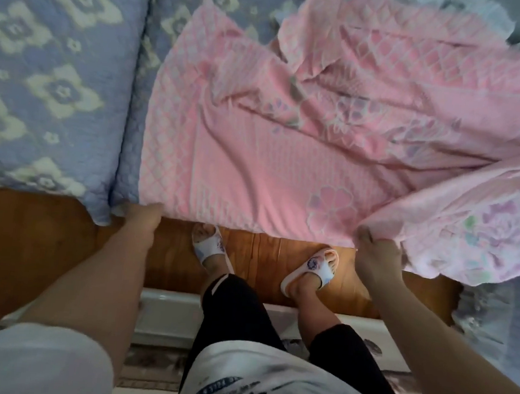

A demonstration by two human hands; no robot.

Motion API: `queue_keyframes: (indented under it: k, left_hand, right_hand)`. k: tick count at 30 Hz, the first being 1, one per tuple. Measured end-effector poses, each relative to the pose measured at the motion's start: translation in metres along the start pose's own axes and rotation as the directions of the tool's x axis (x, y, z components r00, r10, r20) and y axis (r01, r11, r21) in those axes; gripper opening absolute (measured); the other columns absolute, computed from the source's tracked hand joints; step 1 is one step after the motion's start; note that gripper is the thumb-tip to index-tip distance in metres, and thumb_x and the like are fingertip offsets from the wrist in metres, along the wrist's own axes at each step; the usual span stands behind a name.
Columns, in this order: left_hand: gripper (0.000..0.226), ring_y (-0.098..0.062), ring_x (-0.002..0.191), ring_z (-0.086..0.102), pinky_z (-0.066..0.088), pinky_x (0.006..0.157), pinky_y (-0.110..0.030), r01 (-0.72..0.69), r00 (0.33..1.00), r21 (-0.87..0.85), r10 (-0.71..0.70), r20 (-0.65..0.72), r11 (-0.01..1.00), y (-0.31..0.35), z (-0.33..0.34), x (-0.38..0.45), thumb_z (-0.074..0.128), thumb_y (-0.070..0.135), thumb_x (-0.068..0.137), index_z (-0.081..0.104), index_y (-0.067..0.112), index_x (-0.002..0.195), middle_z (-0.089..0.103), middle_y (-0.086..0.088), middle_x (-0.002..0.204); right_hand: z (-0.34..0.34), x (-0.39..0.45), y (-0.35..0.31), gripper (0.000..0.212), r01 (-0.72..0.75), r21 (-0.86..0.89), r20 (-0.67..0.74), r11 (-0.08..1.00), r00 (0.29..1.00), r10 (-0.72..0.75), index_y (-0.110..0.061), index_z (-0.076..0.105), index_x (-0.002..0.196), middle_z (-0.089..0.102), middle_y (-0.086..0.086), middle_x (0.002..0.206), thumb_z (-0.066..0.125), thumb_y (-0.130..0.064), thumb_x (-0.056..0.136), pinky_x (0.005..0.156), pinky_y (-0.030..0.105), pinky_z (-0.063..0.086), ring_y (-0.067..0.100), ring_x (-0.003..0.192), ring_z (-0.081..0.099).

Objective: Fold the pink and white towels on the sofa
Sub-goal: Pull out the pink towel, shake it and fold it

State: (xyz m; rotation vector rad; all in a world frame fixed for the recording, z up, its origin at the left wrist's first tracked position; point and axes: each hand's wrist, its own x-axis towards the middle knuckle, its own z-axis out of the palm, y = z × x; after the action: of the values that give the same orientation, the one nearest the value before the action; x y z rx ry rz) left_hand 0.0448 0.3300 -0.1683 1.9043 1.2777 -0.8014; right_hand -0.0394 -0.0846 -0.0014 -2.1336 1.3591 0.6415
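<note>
Floral slippers (309,270) on wooden floor (31,241)

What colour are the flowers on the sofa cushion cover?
Cream-white flowers on a lavender-blue sofa cushion cover, clearest at the left of the head view.

Blue quilted cushions (53,81) with cream flower patterns cover the seat, above a brown wooden front rail (46,242). Below it lies pale floor (164,323) with a patterned rug (148,371) near the bottom edge. The light is soft and dim.
</note>
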Motion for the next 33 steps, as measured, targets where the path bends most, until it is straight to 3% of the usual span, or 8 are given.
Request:
queue_keyframes:
  k: [4, 8, 15, 19, 22, 25, 28, 33]
  left_hand:
    - [0.045, -0.025, 0.106, 0.06, 0.049, 0.098, -0.04, 0.035, 0.962, -0.073, -0.014, 0.271, 0.997, -0.013, 0.005, -0.015, 0.067, 0.032, 0.093, 0.061, 0.007, 0.13, 0.064, -0.01, 0.128]
    - [0.044, -0.037, 0.115, 0.059, 0.045, 0.094, -0.038, -0.397, 0.912, 0.427, 0.296, 0.285, 0.813, 0.008, 0.007, -0.082, 0.044, 0.038, 0.104, 0.062, 0.002, 0.122, 0.063, -0.022, 0.124]
    - [0.037, -0.038, 0.098, 0.064, 0.049, 0.085, -0.041, -0.737, 0.669, 0.359, 0.694, 0.265, 0.573, 0.097, -0.014, -0.265, 0.035, 0.043, 0.105, 0.054, 0.012, 0.098, 0.067, -0.02, 0.1]
    - [0.028, -0.028, 0.089, 0.069, 0.058, 0.081, -0.038, -0.585, 0.741, -0.265, 0.638, 0.209, 0.766, 0.243, -0.031, -0.389, 0.052, 0.034, 0.102, 0.059, 0.008, 0.11, 0.065, -0.015, 0.107]
    - [0.018, -0.015, 0.061, 0.06, 0.052, 0.059, -0.027, -0.559, 0.396, -0.719, 0.895, 0.205, 0.412, 0.339, -0.071, -0.479, 0.062, 0.034, 0.097, 0.058, 0.018, 0.091, 0.06, -0.005, 0.075]
    - [0.022, -0.028, 0.075, 0.062, 0.053, 0.066, -0.039, -0.972, 0.028, -0.207, 0.929, 0.369, 0.112, 0.357, -0.06, -0.537, 0.074, 0.031, 0.077, 0.056, 0.018, 0.079, 0.063, -0.015, 0.083]
    - [0.022, -0.034, 0.093, 0.067, 0.053, 0.076, -0.038, -0.751, 0.394, 0.66, 0.782, 0.483, -0.029, 0.32, -0.008, -0.538, 0.066, 0.034, 0.082, 0.06, 0.014, 0.079, 0.07, -0.017, 0.101]
    - [0.033, -0.032, 0.1, 0.068, 0.056, 0.078, -0.036, -0.703, 0.525, 0.674, 0.805, 0.276, 0.227, 0.324, 0.006, -0.549, 0.053, 0.023, 0.099, 0.065, 0.0, 0.12, 0.067, -0.02, 0.122]
  right_hand:
    - [-0.002, -0.001, 0.016, 0.052, -0.035, 0.019, 0.037, 0.999, 0.999, 0.034, -0.01, 0.06, 0.077, 0.066, 0.021, 0.088, 0.044, -0.053, 0.1, 0.078, 0.045, 0.049, 0.037, 0.085, 0.062]
    - [-0.025, -0.017, 0.036, 0.055, -0.123, 0.046, 0.066, 0.991, 0.991, 0.12, -0.005, 0.065, 0.09, 0.067, 0.021, 0.095, 0.045, -0.055, 0.1, 0.083, 0.048, 0.051, 0.036, 0.087, 0.064]
    - [-0.113, -0.053, 0.072, 0.066, -0.129, 0.28, -0.15, 0.951, 0.973, 0.177, 0.01, 0.066, 0.1, 0.062, 0.024, 0.085, 0.044, -0.052, 0.102, 0.069, 0.038, 0.044, 0.031, 0.069, 0.057]
    - [-0.218, -0.055, 0.053, 0.06, 0.072, 0.448, -0.277, 0.891, 0.959, 0.061, 0.009, 0.065, 0.102, 0.065, 0.033, 0.108, 0.037, -0.044, 0.107, 0.079, 0.041, 0.046, 0.042, 0.091, 0.062]
    - [-0.32, -0.05, 0.034, 0.057, 0.337, 0.522, -0.479, 0.784, 0.876, -0.057, 0.01, 0.062, 0.12, 0.063, 0.033, 0.118, 0.042, -0.042, 0.106, 0.087, 0.039, 0.042, 0.044, 0.109, 0.059]
    - [-0.406, -0.063, 0.026, 0.051, 0.541, 0.583, -0.635, 0.607, 0.769, -0.076, -0.002, 0.069, 0.107, 0.068, 0.012, 0.098, 0.047, -0.046, 0.094, 0.077, 0.03, 0.038, 0.026, 0.096, 0.062]
    - [-0.445, -0.075, 0.03, 0.044, 0.617, 0.637, -0.668, 0.462, 0.741, -0.069, -0.013, 0.068, 0.091, 0.068, 0.001, 0.088, 0.047, -0.051, 0.082, 0.078, 0.034, 0.046, 0.02, 0.089, 0.063]
    - [-0.453, -0.062, 0.073, 0.034, 0.536, 0.682, -0.612, 0.497, 0.791, -0.014, -0.01, 0.064, 0.088, 0.067, 0.007, 0.087, 0.051, -0.041, 0.088, 0.079, 0.037, 0.046, 0.024, 0.087, 0.06]
